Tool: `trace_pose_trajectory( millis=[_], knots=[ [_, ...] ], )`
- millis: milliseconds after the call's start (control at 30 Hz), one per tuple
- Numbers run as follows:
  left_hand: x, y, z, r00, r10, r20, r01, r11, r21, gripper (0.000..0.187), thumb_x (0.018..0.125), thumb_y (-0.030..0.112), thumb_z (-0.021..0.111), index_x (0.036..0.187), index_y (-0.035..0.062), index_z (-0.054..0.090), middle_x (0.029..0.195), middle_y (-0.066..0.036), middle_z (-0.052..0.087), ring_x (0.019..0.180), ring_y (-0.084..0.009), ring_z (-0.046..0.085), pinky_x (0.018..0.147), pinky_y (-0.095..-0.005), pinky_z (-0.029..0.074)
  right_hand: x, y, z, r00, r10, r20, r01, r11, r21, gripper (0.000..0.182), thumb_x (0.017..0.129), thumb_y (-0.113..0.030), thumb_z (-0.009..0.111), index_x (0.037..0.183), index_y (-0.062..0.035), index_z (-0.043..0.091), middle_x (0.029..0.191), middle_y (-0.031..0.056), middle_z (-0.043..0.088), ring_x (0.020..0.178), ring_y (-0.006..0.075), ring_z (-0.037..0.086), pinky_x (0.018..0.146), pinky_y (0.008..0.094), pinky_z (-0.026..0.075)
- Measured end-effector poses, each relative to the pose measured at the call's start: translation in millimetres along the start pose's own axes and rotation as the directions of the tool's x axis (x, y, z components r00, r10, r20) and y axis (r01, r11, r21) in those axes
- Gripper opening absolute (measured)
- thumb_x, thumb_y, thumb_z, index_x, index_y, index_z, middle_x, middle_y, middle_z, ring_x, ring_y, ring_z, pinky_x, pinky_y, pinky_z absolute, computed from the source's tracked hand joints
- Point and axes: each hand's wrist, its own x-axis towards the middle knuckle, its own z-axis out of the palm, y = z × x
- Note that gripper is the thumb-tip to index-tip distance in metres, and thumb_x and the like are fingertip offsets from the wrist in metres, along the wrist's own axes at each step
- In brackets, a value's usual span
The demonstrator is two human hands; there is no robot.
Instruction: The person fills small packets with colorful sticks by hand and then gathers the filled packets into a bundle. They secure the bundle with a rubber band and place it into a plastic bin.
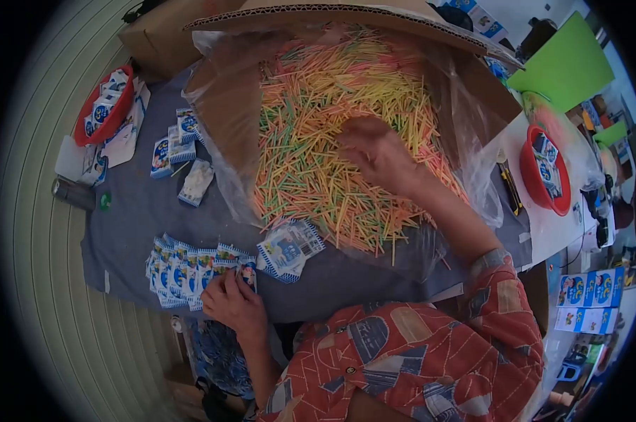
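My left hand (235, 304) is at the near edge of the table, its fingers pinched on the top of a small blue-and-white packet (246, 271). That packet is at the right end of an overlapping row of similar packets (181, 273). My right hand (383, 156) reaches into a large cardboard box, over a heap of thin coloured sticks (311, 169) in pink, orange, yellow and green. Its fingers are curved and apart, slightly blurred, with nothing plainly held. A stack of flat packets (290, 250) lies between the row and the box.
The cardboard box (466, 91) is lined with clear plastic (223, 151). Several filled packets (181, 148) lie to its left. Red baskets of packets stand at left (126, 105) and right (528, 165). A yellow-and-black cutter (509, 184) lies right of the box, and a dark cylinder (73, 193) far left.
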Motion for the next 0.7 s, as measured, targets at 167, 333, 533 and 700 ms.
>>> trace_pose_trajectory(
  millis=[167,333,533,700],
  knots=[
    [10.9,10.3,-7.1,0.997,-0.032,-0.076,0.040,0.994,0.098,0.023,0.095,0.018,0.062,0.116,0.0086,0.065,0.118,-0.010,0.056,0.104,-0.0329,0.050,0.087,-0.0498,0.034,8.3,93.5,-36.5,0.971,0.237,0.010,-0.182,0.771,-0.610,0.036,0.081,-0.017,0.068,0.116,-0.0091,0.066,0.125,0.0139,0.058,0.121,0.0332,0.050,0.095,0.0518,0.043],
    [36.1,60.6,-29.6,0.920,0.372,0.120,-0.305,0.875,-0.376,0.039,0.083,0.020,0.073,0.120,0.0082,0.063,0.118,-0.011,0.055,0.110,-0.0330,0.049,0.094,-0.0539,0.033,30.6,115.5,-31.8,0.872,0.452,0.186,-0.143,0.600,-0.787,0.055,0.080,-0.027,0.069,0.132,-0.0145,0.058,0.139,0.0120,0.046,0.133,0.0302,0.036,0.100,0.0584,0.035],
    [27.8,71.0,-2.4,0.893,0.428,0.140,-0.343,0.847,-0.406,0.031,0.077,0.013,0.075,0.107,0.0070,0.068,0.114,-0.011,0.058,0.103,-0.0327,0.053,0.089,-0.0497,0.037,66.3,67.2,-29.4,0.912,0.337,0.232,-0.022,0.606,-0.795,0.052,0.082,-0.019,0.063,0.133,-0.0106,0.056,0.133,0.0112,0.050,0.131,0.0284,0.038,0.101,0.0605,0.034],
    [25.8,73.8,2.2,0.914,0.399,0.066,-0.337,0.842,-0.422,0.020,0.076,0.013,0.073,0.094,0.0038,0.071,0.101,-0.010,0.062,0.095,-0.0312,0.058,0.082,-0.0463,0.044,46.2,238.3,59.9,0.946,-0.170,0.275,0.164,-0.482,-0.861,0.035,0.092,-0.016,0.050,0.125,-0.0097,0.059,0.130,0.0136,0.051,0.127,0.0282,0.042,0.099,0.0603,0.036]
  ],
)
